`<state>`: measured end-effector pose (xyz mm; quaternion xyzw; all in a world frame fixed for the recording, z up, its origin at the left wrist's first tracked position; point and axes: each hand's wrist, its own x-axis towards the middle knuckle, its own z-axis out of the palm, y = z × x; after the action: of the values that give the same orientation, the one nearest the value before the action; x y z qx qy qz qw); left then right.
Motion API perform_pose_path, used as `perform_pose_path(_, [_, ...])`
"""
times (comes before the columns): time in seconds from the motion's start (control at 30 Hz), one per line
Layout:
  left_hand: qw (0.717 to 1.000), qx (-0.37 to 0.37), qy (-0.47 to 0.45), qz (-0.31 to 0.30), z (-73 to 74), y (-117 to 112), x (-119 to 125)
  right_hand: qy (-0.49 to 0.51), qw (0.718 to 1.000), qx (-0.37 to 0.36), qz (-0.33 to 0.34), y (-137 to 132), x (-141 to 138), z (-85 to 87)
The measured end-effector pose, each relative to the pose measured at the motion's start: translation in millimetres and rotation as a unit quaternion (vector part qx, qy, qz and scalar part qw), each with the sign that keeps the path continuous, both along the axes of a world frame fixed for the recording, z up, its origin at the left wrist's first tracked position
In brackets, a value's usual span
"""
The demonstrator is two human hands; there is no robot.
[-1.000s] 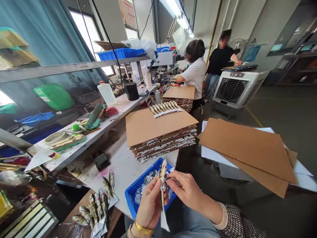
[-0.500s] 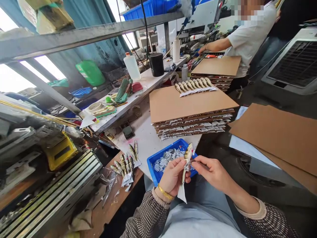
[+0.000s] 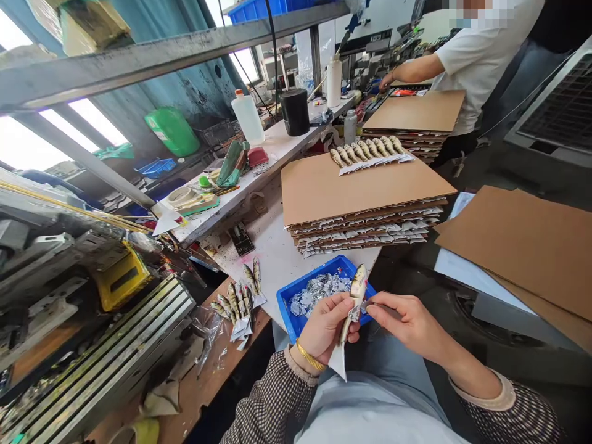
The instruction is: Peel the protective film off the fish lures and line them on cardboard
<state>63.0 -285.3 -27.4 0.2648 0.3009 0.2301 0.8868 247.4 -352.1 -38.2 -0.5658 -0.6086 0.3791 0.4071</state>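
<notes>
My left hand is closed around a striped fish-shaped lure held upright, with a white strip hanging from its lower end. My right hand pinches a small piece at the lure's middle. Just beyond both hands sits a blue tray holding silvery foil scraps. A cluster of similar lures lies on the bench to the left. A row of several lures rests on the top sheet of a cardboard stack.
A second cardboard stack stands farther back, where a person in a white shirt works. Bottles, a black cup and tools crowd the white bench. Metal rails lie at left. Loose cardboard sheets lie at right.
The view has tilted down and swung left, so the bench and rails now fill the left. My hands keep the same hold on the lure.
</notes>
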Motion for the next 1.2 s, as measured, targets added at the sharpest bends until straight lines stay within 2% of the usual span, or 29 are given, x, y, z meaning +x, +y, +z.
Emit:
perform_pose_path(0.33, [1.000, -0.002, 0.011, 0.000, 2.9, 0.9, 1.9, -0.006, 1.000, 0.021, -0.012, -1.6, -1.3, 0.4])
perform_pose_path(0.87, [1.000, 0.009, 0.026, -0.006, 2.5, 1.3, 4.3, -0.033, 0.998, -0.002, 0.052, -5.6, -1.7, -7.1])
perform_pose_path(1.03, [0.999, 0.020, 0.037, -0.010, 1.9, 1.0, 6.9, -0.119, 0.991, 0.054, 0.037, -11.0, -11.1, -17.6])
perform_pose_path(1.2, [0.999, 0.029, 0.043, 0.010, 0.3, -1.9, 11.6, -0.225, 0.964, 0.144, -0.011, -12.5, -17.4, -23.7])
